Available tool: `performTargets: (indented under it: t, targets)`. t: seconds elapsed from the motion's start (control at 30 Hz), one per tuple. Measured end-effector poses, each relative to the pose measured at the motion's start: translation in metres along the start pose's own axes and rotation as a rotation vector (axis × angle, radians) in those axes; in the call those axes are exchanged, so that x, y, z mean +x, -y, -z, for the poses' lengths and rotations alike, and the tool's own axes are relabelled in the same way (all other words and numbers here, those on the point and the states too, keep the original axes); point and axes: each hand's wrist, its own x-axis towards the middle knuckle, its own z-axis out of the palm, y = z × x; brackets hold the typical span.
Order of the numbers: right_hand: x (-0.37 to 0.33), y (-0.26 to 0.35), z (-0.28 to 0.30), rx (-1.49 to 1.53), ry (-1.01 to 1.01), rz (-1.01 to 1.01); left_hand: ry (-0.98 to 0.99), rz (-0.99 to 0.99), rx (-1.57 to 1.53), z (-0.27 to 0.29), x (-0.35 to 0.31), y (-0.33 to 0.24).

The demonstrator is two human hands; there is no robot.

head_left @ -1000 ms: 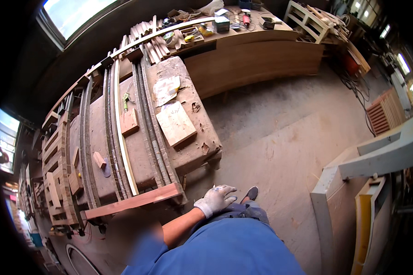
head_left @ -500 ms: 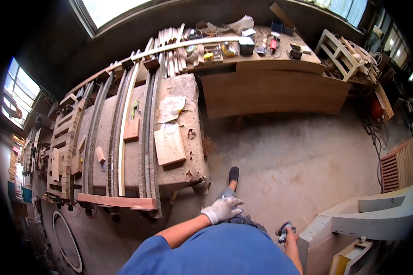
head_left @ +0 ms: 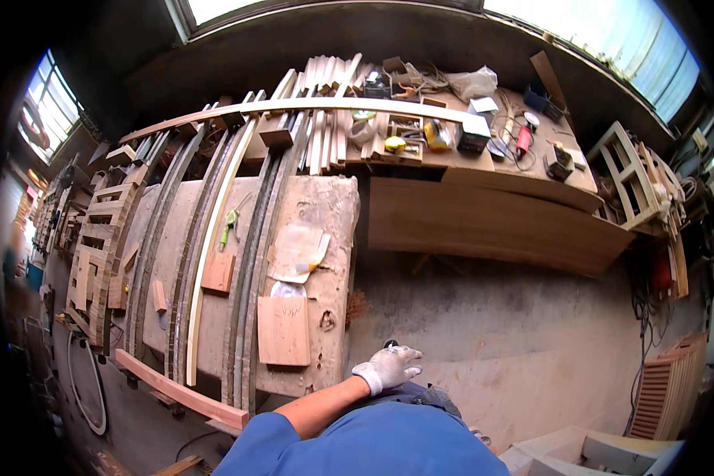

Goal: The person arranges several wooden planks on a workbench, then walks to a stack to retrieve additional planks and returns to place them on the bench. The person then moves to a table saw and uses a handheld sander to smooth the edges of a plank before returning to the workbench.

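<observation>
My left hand [head_left: 390,369], in a white glove, hangs in front of my waist. Its fingers are spread and hold nothing. The workbench [head_left: 337,214] with a worn, covered top is beside it on the left. Close to my right side a small bit of a metal hand tool [head_left: 481,436] peeks out past my blue shirt; the right hand itself is hidden behind my body. On the bench lie a square wooden board [head_left: 284,332], paper sheets [head_left: 300,252], a wooden block [head_left: 217,272] and a green-handled tool [head_left: 229,226].
Long clamp bars [head_left: 254,278] cross the bench, with a reddish wood strip [head_left: 182,389] along their near ends. A cluttered table [head_left: 484,155] with tools stands at the back. Grey wooden frames [head_left: 611,452] are at the lower right, and slatted panels [head_left: 666,389] beyond them.
My view has shifted, and the bench and back table sit lower in the picture. My right hand, which held a round-headed tool, has passed out of sight; the left stays open.
</observation>
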Motion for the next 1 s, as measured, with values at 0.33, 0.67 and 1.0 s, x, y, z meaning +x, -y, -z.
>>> performTargets:
  t: [0.33,0.67,1.0]
  targets:
    - [-0.013,0.351,-0.022,-0.046,0.110,0.529,-0.371,0.280,-0.051,0.053,0.020,0.075]
    - [-0.088,0.730,-0.075,-0.174,0.126,1.018,-0.623,0.628,-0.236,0.023,0.058,0.090]
    - [-0.126,0.987,-0.140,-0.290,0.090,1.194,-0.610,0.825,-0.301,0.057,0.166,0.027]
